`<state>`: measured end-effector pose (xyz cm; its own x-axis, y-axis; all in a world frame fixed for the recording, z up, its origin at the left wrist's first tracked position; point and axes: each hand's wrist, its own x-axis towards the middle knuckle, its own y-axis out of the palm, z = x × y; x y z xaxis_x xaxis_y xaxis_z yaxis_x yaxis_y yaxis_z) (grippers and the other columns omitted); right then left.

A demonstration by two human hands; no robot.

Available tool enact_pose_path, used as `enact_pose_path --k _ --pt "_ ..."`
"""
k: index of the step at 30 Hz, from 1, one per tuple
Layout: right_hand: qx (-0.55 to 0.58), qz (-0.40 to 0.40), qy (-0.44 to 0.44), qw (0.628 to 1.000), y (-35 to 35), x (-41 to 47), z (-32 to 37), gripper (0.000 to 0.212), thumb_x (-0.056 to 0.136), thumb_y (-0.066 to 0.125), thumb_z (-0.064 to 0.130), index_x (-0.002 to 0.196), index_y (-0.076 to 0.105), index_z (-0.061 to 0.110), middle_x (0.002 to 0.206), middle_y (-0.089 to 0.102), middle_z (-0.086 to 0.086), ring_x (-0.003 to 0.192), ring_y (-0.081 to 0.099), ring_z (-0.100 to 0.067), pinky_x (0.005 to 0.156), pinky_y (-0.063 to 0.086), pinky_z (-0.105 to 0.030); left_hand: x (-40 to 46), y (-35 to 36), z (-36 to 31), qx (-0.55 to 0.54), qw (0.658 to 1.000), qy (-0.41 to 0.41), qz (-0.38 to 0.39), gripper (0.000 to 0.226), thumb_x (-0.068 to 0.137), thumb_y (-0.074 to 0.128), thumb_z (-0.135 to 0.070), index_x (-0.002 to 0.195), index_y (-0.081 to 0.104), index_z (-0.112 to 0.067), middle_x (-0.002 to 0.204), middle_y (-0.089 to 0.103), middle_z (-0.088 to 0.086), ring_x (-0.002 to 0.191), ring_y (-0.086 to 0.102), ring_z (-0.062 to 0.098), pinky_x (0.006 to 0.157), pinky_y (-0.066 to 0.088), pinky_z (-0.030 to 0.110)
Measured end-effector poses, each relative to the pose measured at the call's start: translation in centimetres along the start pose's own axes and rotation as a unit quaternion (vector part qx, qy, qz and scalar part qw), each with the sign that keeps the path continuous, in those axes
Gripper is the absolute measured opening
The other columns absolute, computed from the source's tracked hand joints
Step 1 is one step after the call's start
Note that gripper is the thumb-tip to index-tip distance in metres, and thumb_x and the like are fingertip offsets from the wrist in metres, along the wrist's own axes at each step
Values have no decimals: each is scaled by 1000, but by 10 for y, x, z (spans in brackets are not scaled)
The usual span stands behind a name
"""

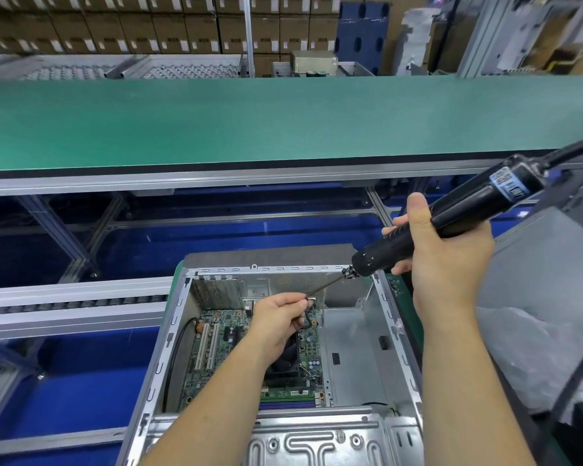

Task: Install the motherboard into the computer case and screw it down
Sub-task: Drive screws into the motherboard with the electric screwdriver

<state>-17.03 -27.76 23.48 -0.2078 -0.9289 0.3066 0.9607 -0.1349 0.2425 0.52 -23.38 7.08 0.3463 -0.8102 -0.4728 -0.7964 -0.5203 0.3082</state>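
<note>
An open metal computer case [354,344] lies in front of me, with the green motherboard [223,351] lying inside on its left half. My right hand [441,253] grips a black electric screwdriver [451,216], tilted so its long bit [327,285] slants down left into the case. My left hand [278,317] reaches over the board and pinches something small at the bit's tip, near the board's far right corner. What it pinches is too small to tell. A black CPU fan [285,359] shows partly under my left forearm.
A long green conveyor belt [249,122] runs across behind the case. A roller track [71,306] lies to the left, above blue floor and aluminium frame legs. A grey wrapped unit [546,297] sits at the right, close to my right arm. Stacked cartons fill the background.
</note>
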Motion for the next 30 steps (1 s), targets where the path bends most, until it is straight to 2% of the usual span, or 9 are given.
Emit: enact_pose_path --k 3,9,12,17,24,27,30 --pt "1 0 1 1000 1 -1 2 51 73 82 57 99 56 22 81 75 -7 71 77 -27 35 46 -25 0 1 0 -15 1000 0 -1 15 92 62 10 99 69 0 79 75 9 63 59 11 63 54 23" --pt "-3 -1 -3 1000 0 0 3 61 71 82 61 103 56 15 82 75 -7 71 76 -29 35 46 -26 2 1 1 -23 1000 -4 5 15 94 59 9 101 68 0 76 75 7 60 58 10 60 53 21" --pt "-5 -3 -1 1000 0 1 3 57 73 81 58 103 56 17 82 76 -7 72 77 -28 36 47 -26 4 0 2 -28 1000 -6 11 15 94 59 8 101 68 -1 78 75 8 60 60 9 61 53 22" --pt "1 0 -6 1000 0 0 8 69 63 81 71 102 56 19 82 76 -6 71 77 -27 35 47 -26 6 0 2 -42 999 -3 12 15 95 57 7 102 68 0 87 76 13 63 60 10 61 53 22" --pt "-15 -7 -10 1000 0 -2 7 47 73 81 59 97 57 27 82 76 -4 71 77 -26 35 47 -25 4 0 3 -37 999 2 22 14 95 57 8 101 67 0 83 75 10 65 59 11 62 53 22" --pt "-9 -2 -10 1000 1 -3 8 60 66 81 69 98 58 25 83 76 -5 71 77 -26 35 47 -26 4 0 2 -32 999 2 22 15 95 57 8 101 68 0 84 75 11 66 59 12 62 53 22" --pt "-10 5 -8 1000 2 -2 7 69 63 81 71 100 58 18 82 76 -6 71 77 -27 35 47 -27 5 -1 3 -25 999 1 23 14 94 59 8 102 68 0 85 76 11 65 61 10 62 53 22"
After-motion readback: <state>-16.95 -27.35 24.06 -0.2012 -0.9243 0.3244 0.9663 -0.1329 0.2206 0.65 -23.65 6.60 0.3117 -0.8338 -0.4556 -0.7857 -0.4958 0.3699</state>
